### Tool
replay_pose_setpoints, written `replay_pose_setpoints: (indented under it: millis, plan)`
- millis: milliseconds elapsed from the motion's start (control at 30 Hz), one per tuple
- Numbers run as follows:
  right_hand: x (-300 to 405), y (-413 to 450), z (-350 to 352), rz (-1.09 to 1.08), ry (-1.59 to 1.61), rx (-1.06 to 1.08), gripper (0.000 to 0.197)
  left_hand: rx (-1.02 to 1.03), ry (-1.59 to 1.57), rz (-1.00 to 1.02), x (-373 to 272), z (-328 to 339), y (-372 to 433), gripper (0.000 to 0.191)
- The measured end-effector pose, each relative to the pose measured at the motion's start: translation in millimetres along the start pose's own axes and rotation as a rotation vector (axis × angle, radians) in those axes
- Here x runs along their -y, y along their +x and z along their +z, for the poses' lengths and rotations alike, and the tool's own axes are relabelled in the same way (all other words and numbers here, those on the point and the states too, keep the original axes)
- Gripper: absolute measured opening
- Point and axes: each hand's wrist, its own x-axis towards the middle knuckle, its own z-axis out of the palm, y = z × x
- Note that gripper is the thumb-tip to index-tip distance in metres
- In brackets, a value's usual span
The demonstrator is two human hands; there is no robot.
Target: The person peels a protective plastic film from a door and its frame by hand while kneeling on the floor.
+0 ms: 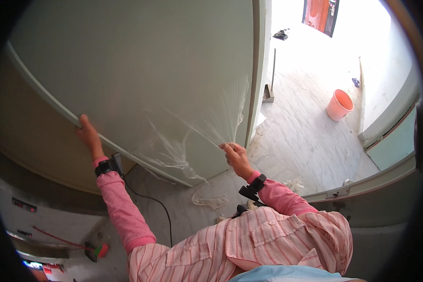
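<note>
A large pale green-grey door panel (155,63) stands open before me. My left hand (90,135) grips its free edge, thumb on the face and the other fingers hidden behind. Between the fingertips of my right hand (237,157) is a bunched piece of clear plastic film (227,120), stretched in fan-like creases from the door's lower right area. A second crumpled, torn stretch of film (174,155) clings to the lower middle of the panel and hangs past its bottom edge. Black devices are strapped to both my wrists.
A loose piece of film (209,200) lies on the marble-look floor, with another wad (294,185) to the right. Beyond the doorway are a pink bucket (338,107) and a long-handled dustpan (268,93). A black cable (162,204) hangs by my left side. A red-handled broom (100,250) is at lower left.
</note>
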Motion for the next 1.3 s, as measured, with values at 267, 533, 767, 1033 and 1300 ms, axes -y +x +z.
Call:
replay_pose_setpoints:
  millis: [267, 533, 767, 1033, 1300]
  plan:
    - [-16.1, -24.9, -14.2, 0.037, -0.092, 0.039, 0.027, -0.009, 0.014, 0.033, 7.6, 4.7, 5.4, 0.056]
    - [-24.7, -51.6, -25.9, 0.127, -0.133, 0.032, 0.027, 0.016, 0.025, 0.008, 13.8, 5.4, 7.7, 0.057]
    - [-38.1, -77.9, -34.3, 0.213, -0.087, -0.026, 0.025, 0.006, 0.044, -0.014, -2.4, 7.4, 2.6, 0.051]
    - [-46.7, -107.9, -40.7, 0.292, -0.043, -0.055, 0.024, -0.003, 0.053, 0.009, -15.4, 11.8, -2.3, 0.053]
    - [-49.8, -143.2, -45.8, 0.328, -0.098, -0.095, 0.022, 0.015, 0.029, 0.014, -24.5, 10.8, -5.2, 0.054]
